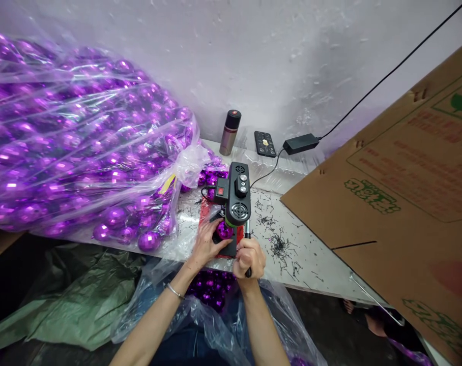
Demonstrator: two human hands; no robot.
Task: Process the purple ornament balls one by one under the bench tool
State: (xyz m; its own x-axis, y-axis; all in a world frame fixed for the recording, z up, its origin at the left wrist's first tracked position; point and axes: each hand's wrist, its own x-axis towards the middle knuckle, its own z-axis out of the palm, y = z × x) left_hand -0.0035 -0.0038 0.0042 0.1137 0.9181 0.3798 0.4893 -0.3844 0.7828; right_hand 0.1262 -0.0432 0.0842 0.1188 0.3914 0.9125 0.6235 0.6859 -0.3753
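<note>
Fingers curled around the black-gripped metal lever point(248, 249), the right hand point(250, 258) is closed at the near side of a black bench-top machine point(239, 193) with round vents and a red switch. Spread open, the left hand point(208, 241) steadies a shiny purple faceted ball point(224, 230) between thumb and fingers, directly beneath the machine's near end. Scattered thin black bits point(280, 245) lie to the right on the pale tabletop point(307, 254). Leftward bulges a clear plastic bag of purple balls point(82, 147); behind stand a dark-capped cylindrical bottle point(230, 133) and, beside it, a black phone point(265, 144) lying flat.
</note>
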